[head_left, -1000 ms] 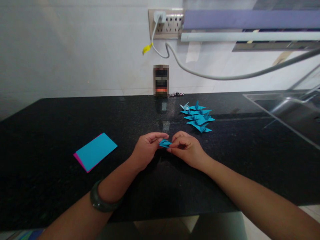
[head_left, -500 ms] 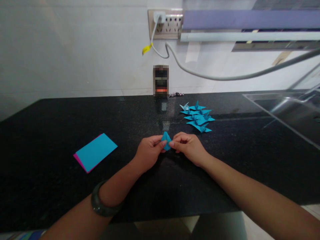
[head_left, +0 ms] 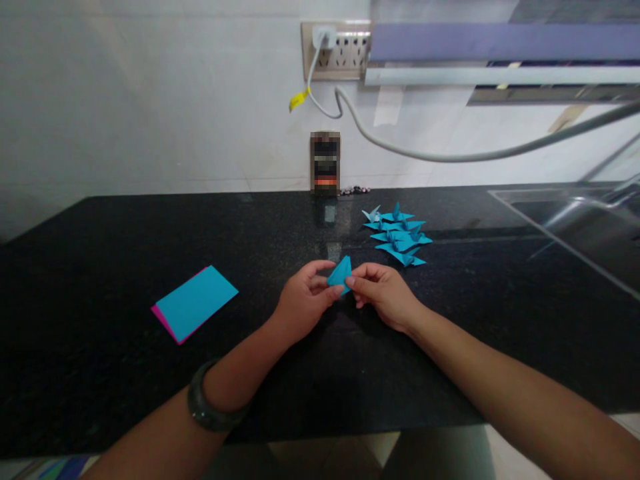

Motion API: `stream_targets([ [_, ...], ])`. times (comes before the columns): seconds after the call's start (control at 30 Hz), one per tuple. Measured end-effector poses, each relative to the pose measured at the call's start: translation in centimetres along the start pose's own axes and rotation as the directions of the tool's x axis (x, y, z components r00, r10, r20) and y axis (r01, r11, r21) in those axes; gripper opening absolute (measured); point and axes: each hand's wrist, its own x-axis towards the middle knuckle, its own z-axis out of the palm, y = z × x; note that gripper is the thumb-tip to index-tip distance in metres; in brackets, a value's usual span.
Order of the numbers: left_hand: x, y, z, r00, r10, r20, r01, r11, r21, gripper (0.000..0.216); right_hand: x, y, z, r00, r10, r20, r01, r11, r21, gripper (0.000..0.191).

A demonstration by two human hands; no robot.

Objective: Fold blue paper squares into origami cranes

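Observation:
My left hand (head_left: 303,303) and my right hand (head_left: 385,293) meet at the middle of the black counter (head_left: 100,253), both pinching a small folded blue paper piece (head_left: 341,274). The piece stands up as a pointed triangle between my fingertips. Both hands are closed on it, just above the counter. A dark bangle (head_left: 210,407) sits on my left wrist. Several finished blue paper cranes (head_left: 397,235) lie in a cluster just beyond my right hand.
A stack of blue and pink paper sheets (head_left: 195,311) lies flat to the left. A small blurred device (head_left: 325,163) leans on the white wall, under a socket strip (head_left: 335,50) with a grey cable. A steel sink (head_left: 575,220) lies at the right.
The blue piece has been turned from lying flat between my fingers to standing upright as a triangle. My hands shifted slightly up and right; the view moved a little too.

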Motion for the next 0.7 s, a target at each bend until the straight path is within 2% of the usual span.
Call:
stream_targets([
  [0.1, -0.08, -0.12, -0.08, 0.996, 0.072, -0.043, -0.070, 0.996, 0.054, 0.026, 0.07, 0.11, -0.01, 1.000, 0.012, 0.011, -0.012, 1.000, 0.015, 0.030],
  [0.17, -0.17, -0.02, -0.10, 0.997, 0.076, -0.025, -0.074, 0.995, 0.072, 0.016, 0.07, 0.19, -0.03, 1.000, 0.005, 0.026, -0.005, 1.000, 0.006, 0.029],
  [0.33, -0.28, 0.44, 0.02, 0.999, -0.002, 0.034, 0.001, 1.000, 0.016, 0.019, 0.08, 0.35, -0.06, 1.000, -0.009, 0.021, 0.010, 1.000, -0.017, 0.029],
  [0.6, -0.25, 0.69, 0.10, 0.995, -0.100, 0.008, 0.100, 0.986, -0.136, 0.023, -0.26, 0.15, 0.08, 0.995, 0.007, 0.098, -0.005, 1.000, -0.026, 0.028],
  [0.7, -0.15, 0.58, -0.11, 0.990, -0.137, -0.024, 0.130, 0.974, -0.184, 0.023, -0.20, 0.13, 0.08, 0.997, -0.007, 0.079, 0.007, 1.000, 0.005, 0.029],
])
